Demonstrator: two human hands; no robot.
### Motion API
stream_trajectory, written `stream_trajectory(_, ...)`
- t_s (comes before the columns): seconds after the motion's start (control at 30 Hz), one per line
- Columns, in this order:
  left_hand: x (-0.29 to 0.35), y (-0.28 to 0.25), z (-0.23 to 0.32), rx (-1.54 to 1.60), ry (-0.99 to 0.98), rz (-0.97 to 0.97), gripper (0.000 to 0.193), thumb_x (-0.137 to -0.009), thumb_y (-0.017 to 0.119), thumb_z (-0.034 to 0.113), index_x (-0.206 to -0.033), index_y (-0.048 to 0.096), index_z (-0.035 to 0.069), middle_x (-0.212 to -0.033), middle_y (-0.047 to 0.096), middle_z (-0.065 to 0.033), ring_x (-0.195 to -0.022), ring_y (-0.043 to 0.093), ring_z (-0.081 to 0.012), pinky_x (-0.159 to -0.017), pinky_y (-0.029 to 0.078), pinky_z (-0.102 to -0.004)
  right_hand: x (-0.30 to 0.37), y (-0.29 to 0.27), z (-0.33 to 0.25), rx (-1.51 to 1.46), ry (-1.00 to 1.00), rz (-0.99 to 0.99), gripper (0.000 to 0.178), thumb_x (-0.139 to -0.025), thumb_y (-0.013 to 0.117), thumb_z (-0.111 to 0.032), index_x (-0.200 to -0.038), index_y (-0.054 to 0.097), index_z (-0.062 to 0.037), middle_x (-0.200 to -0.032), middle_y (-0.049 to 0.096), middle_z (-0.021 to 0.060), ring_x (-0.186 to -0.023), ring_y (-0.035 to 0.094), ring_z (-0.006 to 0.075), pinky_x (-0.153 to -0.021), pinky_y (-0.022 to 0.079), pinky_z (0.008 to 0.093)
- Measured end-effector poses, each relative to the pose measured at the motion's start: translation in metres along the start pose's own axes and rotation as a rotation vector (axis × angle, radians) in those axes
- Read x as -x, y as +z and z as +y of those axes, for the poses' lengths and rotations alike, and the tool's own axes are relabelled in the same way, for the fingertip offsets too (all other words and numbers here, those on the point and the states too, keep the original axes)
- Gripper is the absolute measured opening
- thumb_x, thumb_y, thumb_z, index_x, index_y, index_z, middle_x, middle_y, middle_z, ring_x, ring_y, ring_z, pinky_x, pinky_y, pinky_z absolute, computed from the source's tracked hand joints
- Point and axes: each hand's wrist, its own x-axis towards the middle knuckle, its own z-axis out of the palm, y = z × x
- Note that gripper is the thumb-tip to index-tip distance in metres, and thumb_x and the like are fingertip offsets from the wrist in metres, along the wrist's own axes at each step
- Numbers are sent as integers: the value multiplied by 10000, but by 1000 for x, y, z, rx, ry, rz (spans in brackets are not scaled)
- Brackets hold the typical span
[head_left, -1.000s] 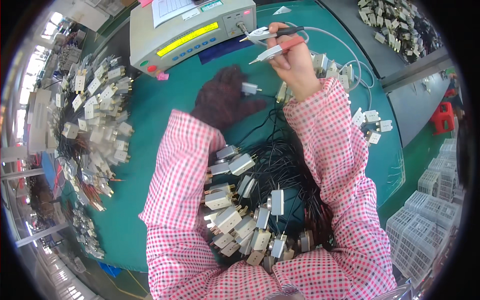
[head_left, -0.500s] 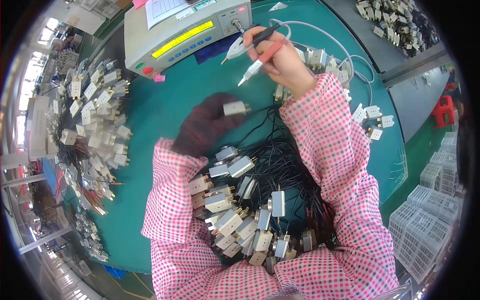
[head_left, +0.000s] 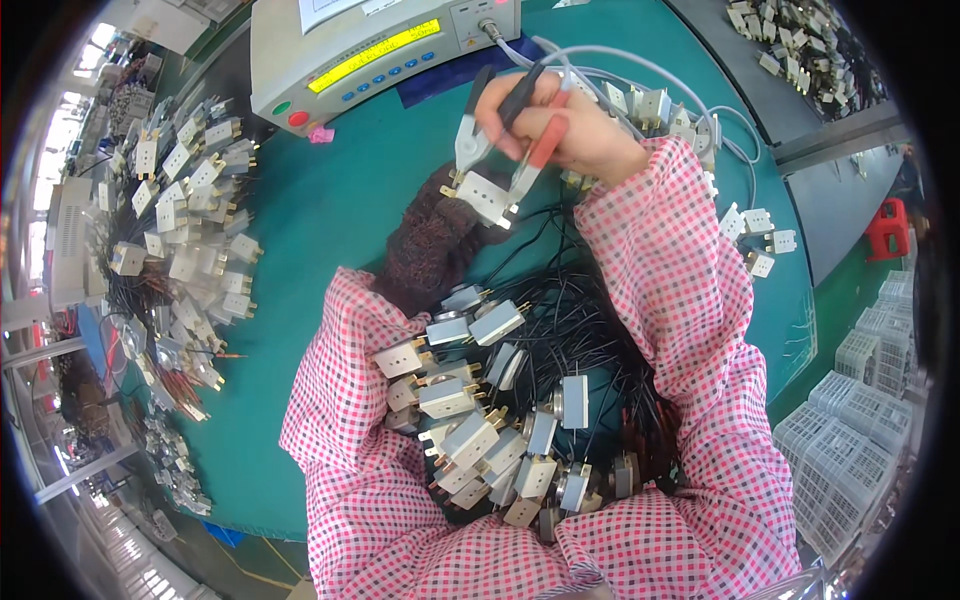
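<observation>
The gloved left hand (head_left: 432,240) gripped a small white component (head_left: 484,195) above the green table (head_left: 330,200), just near of the grey test instrument (head_left: 380,45). The right hand (head_left: 570,125) clenched two probes (head_left: 500,130), their tips touching the component. More wired components (head_left: 480,420) lay bundled between the forearms.

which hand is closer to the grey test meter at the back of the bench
Right. The right hand holds two probes just in front of the test meter, beside its cable socket. The gloved left hand sits lower, further from the meter, holding up a small white component.
</observation>
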Motion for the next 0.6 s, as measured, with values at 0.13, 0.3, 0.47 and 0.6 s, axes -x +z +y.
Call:
stream_trajectory(0.13,-9,-2,3,-7,-4,-2,190,-858,600,68,-1032,541,18,-998,597,-57,-861,576,-98,-741,485,-262,-3,13,-10,72,-34,-23,200,-731,451,0,-827,625,-16,-722,572,23,-596,468,62,-514,351,195)
stream_trajectory(0.3,-22,-5,-2,6,-16,-12,187,-863,596,84,-1031,541,26,-995,595,-54,-857,576,-98,-733,485,-257,-1,11,-17,229,-21,0,206,-705,450,15,-814,624,-4,-770,598,36,-667,501,88,-582,397,220)
stream_trajectory(0.47,-32,-11,-5,21,-21,-16,184,-867,593,99,-1031,541,34,-992,593,-51,-852,575,-99,-725,485,-253,-1,13,-16,262,-47,30,228,-687,434,27,-802,630,6,-796,616,42,-709,516,107,-639,419,247)
stream_trajectory(0.6,-41,-15,-10,34,-25,-21,182,-871,591,112,-1030,541,40,-990,592,-49,-849,575,-100,-719,485,-250,-2,19,-4,122,2,65,247,-651,416,47,-782,623,11,-776,609,40,-668,512,91,-615,419,229)
